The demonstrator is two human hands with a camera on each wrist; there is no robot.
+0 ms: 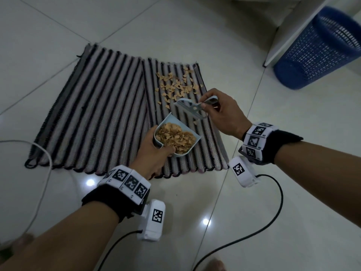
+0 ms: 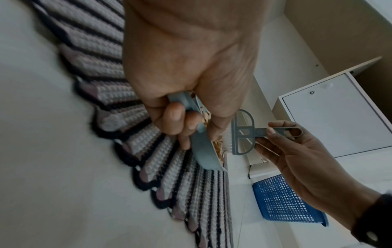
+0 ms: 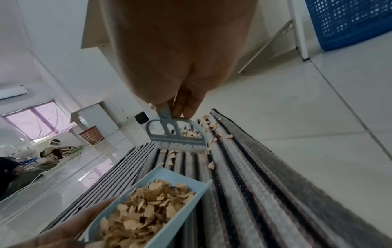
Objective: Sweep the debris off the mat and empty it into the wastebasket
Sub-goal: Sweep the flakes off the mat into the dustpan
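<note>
A striped grey-and-black mat (image 1: 101, 114) lies on the tiled floor. Tan paper scraps (image 1: 176, 85) are scattered on its far right part. My left hand (image 1: 154, 151) grips a pale blue dustpan (image 1: 175, 137) heaped with scraps, held just above the mat's near right area. My right hand (image 1: 218, 112) pinches the handle of a small blue brush (image 1: 192, 109), whose bristles (image 3: 182, 147) sit near the loose scraps (image 3: 191, 134) beyond the dustpan (image 3: 148, 209). In the left wrist view the fingers curl round the dustpan (image 2: 201, 151), with the brush (image 2: 244, 132) beside it. The blue mesh wastebasket (image 1: 320, 49) stands far right.
A white cabinet (image 1: 287, 30) stands beside the wastebasket, against its left side. Black cables (image 1: 269, 222) trail from both wrist cameras over the floor near me, and a white cable (image 1: 45, 173) curves at the left. A foot (image 1: 214, 265) shows at the bottom edge.
</note>
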